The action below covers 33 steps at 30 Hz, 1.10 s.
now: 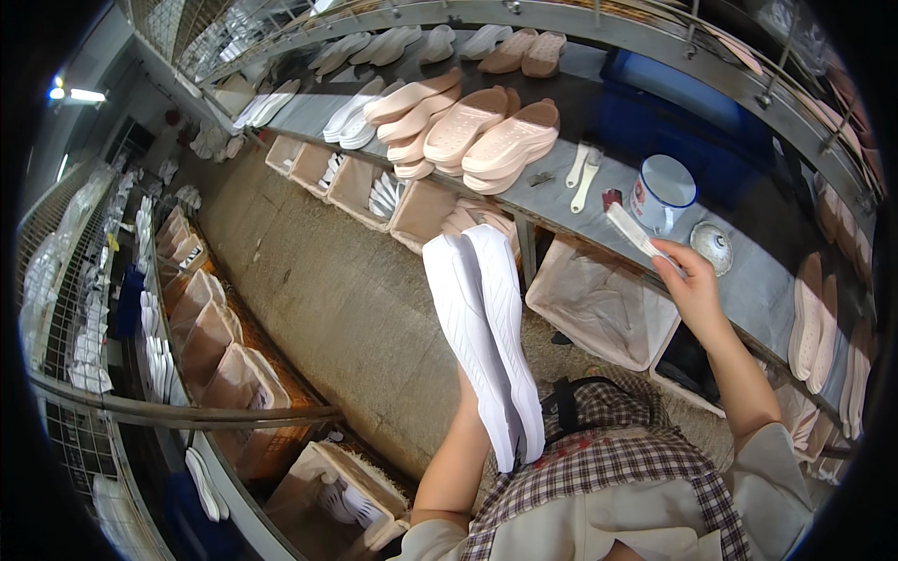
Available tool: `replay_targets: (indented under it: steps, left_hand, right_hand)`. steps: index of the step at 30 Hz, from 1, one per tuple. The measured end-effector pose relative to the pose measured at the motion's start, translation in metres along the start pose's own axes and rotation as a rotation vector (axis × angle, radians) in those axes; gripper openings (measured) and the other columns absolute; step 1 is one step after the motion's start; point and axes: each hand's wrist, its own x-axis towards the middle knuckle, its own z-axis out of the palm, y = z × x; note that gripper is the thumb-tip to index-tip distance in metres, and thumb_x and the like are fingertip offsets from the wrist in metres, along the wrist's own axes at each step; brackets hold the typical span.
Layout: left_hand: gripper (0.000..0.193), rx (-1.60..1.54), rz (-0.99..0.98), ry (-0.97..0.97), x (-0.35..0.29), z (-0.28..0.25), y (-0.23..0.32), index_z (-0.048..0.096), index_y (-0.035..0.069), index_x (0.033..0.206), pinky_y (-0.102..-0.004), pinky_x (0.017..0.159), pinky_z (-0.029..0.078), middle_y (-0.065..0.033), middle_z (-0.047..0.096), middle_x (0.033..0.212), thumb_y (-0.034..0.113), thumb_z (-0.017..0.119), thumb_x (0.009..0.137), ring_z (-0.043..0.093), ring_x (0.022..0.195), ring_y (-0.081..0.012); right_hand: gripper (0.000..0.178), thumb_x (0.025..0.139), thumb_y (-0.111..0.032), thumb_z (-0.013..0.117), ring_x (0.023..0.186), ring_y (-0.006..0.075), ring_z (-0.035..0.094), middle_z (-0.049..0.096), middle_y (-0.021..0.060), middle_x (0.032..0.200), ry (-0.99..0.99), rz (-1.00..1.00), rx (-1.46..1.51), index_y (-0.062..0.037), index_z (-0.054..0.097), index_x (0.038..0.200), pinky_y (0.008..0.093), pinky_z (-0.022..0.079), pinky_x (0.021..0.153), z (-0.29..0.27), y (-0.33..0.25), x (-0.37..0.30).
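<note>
A pair of white shoe soles [472,318] stands upright, side by side, in front of me. My left hand [467,395] grips them from behind, its fingers mostly hidden by the soles. Over the bench edge, my right hand [690,278] pinches the near end of a white-handled brush [631,228]. The brush's dark red tip is beside a white enamel mug [662,192] with a blue rim. Close to my right fingers lies a round lid [712,247] with a knob. Two more pale-handled brushes [582,178] lie on the bench left of the mug.
Beige soles [510,140] are stacked along the bench [552,201], with more white ones [355,117] farther left. Lined bins [599,299] stand beneath it. A metal rail [449,21] runs above. At left, wire racks [70,309] and more bins [323,486] line the aisle.
</note>
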Motion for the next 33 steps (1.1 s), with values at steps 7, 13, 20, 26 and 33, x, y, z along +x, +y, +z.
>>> replay_targets:
  steps: [7,13,20,26,33]
  left_hand:
    - [0.036,-0.150,-0.068,-0.057,-0.004,0.009,0.004,0.060,0.006,0.094,-0.0289,0.050,0.034,-0.0067,0.056,0.072,0.040,0.048,0.094,0.047,0.055,-0.0172]
    - [0.031,0.221,0.109,0.051,0.007,0.015,-0.013,0.051,0.002,0.116,-0.0312,0.066,0.054,-0.0108,0.061,0.093,0.025,0.042,0.097,0.062,0.076,-0.0194]
    - [0.046,0.622,0.330,-0.111,-0.025,0.069,-0.022,0.038,0.001,0.134,-0.0325,0.091,0.047,-0.0131,0.052,0.121,0.026,0.048,0.096,0.056,0.108,-0.0211]
    - [0.055,0.632,0.468,-0.130,0.004,0.095,-0.026,0.029,0.005,0.142,-0.0317,0.103,0.037,-0.0096,0.044,0.134,0.029,0.048,0.097,0.047,0.118,-0.0187]
    - [0.054,0.585,0.435,-0.077,0.015,0.085,-0.034,0.029,0.003,0.142,-0.0311,0.100,0.039,-0.0102,0.045,0.133,0.028,0.048,0.097,0.048,0.117,-0.0187]
  right_hand:
    - [0.026,0.085,-0.008,0.065,0.090,0.0135,0.061,0.066,0.0104,0.101,-0.030,0.039,0.084,-0.0032,0.065,0.111,0.0241,0.047,0.078,0.000,-0.006,-0.013]
    - [0.027,0.078,-0.018,0.072,0.055,0.0196,0.057,0.058,0.0049,0.069,-0.396,-0.617,-0.153,-0.0124,0.069,0.104,0.0317,0.045,0.048,0.033,-0.067,-0.044]
    - [0.020,0.082,-0.024,0.066,0.070,0.0259,0.064,0.067,0.0086,0.081,0.250,-0.243,-0.445,-0.0096,0.071,0.095,0.0341,0.049,0.059,-0.026,-0.016,0.049]
    - [0.019,0.080,-0.020,0.056,0.078,0.0325,0.064,0.067,0.0128,0.082,-0.060,0.152,-0.877,-0.0075,0.070,0.084,0.0419,0.051,0.067,-0.066,0.013,0.102]
    - [0.019,0.080,-0.021,0.056,0.080,0.0327,0.064,0.066,0.0149,0.086,-0.094,0.131,-0.865,-0.0070,0.069,0.084,0.0425,0.051,0.070,-0.069,0.038,0.119]
